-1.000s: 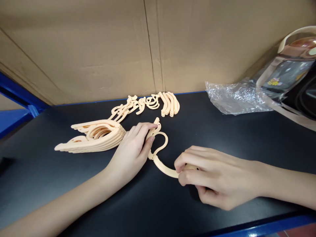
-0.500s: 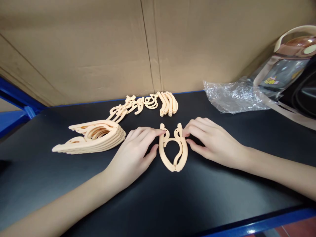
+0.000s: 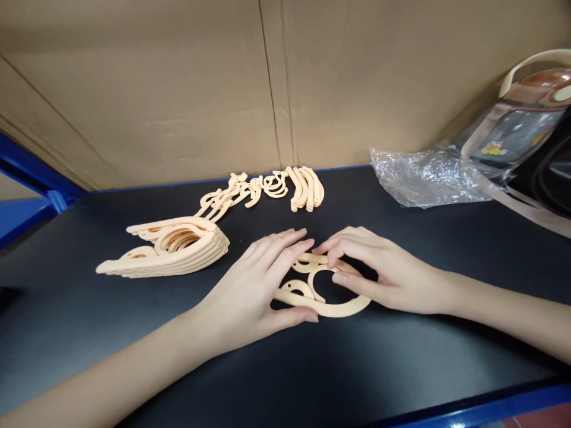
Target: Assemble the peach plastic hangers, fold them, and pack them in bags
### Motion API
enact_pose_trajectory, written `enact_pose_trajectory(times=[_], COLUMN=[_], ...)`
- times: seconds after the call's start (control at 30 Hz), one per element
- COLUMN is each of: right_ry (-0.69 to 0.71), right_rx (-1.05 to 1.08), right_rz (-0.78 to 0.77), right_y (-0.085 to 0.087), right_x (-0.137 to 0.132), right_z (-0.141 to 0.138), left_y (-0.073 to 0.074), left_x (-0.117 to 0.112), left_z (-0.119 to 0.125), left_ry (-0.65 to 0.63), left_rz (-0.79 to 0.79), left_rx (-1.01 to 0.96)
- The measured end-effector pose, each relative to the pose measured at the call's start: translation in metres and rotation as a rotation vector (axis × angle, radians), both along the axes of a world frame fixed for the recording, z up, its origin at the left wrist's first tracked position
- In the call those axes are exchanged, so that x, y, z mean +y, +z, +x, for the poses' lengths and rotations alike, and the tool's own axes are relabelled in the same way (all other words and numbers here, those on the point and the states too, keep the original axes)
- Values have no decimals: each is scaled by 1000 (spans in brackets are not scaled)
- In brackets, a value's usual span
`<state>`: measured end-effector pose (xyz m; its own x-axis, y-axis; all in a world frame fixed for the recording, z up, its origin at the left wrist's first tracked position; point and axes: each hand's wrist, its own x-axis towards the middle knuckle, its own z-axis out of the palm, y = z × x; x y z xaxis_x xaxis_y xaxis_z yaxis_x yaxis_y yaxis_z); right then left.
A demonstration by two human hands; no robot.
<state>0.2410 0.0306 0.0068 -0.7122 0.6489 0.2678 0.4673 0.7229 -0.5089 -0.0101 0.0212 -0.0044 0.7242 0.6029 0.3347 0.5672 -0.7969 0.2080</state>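
A beige plastic folding hanger (image 3: 339, 309), its two arms folded close together, lies sideways between my hands on the black tabletop (image 3: 339, 368). My left hand (image 3: 254, 285) spans its left ends, with the thumb along the near arm and the fingers over the far one. The fingers of my right hand (image 3: 383, 267) are bent round the hinge end, the thumb inside the curve. To the left lies a neat stack of folded hangers (image 3: 178, 255), their ends pointing left.
Behind are several loose hook-shaped parts (image 3: 236, 193) and a bundle of curved arms (image 3: 307, 187). A crumpled clear plastic bag (image 3: 414, 175) and a strapped bottle (image 3: 513, 131) stand at the back right. Cardboard (image 3: 187, 89) walls the rear, and blue frame bars (image 3: 27, 172) edge the table.
The hanger has turned from pointing away to lying sideways, hinge now at the right. My left hand has come over its ends, and my right hand has closed in on the hinge end.
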Motion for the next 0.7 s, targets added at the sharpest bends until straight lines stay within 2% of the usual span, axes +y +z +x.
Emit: enact_pose_trajectory(times=[0.1, 0.2, 0.3, 0.4, 0.53, 0.7], right_ry=[70, 70, 79, 87, 137, 168], right_rx=[-30, -70, -92, -93, -77, -55], right_rz=[-66, -40, 42, 88, 14, -83], right_y=[-1, -3, -5, -5, -3, 0], right_x=[-1, 0, 0, -1, -5, -7], right_z=[0, 1, 1, 0, -3, -6], left_y=[0, 2, 5, 7, 9, 8], left_x=[-1, 0, -1, -3, -6, -4], left_z=[0, 1, 2, 3, 4, 3], left_ry=[-3, 6, 6, 6, -25, -49], left_rz=[-67, -90, -50, 56, 135, 34], left_rx=[14, 11, 9, 28, 45, 22])
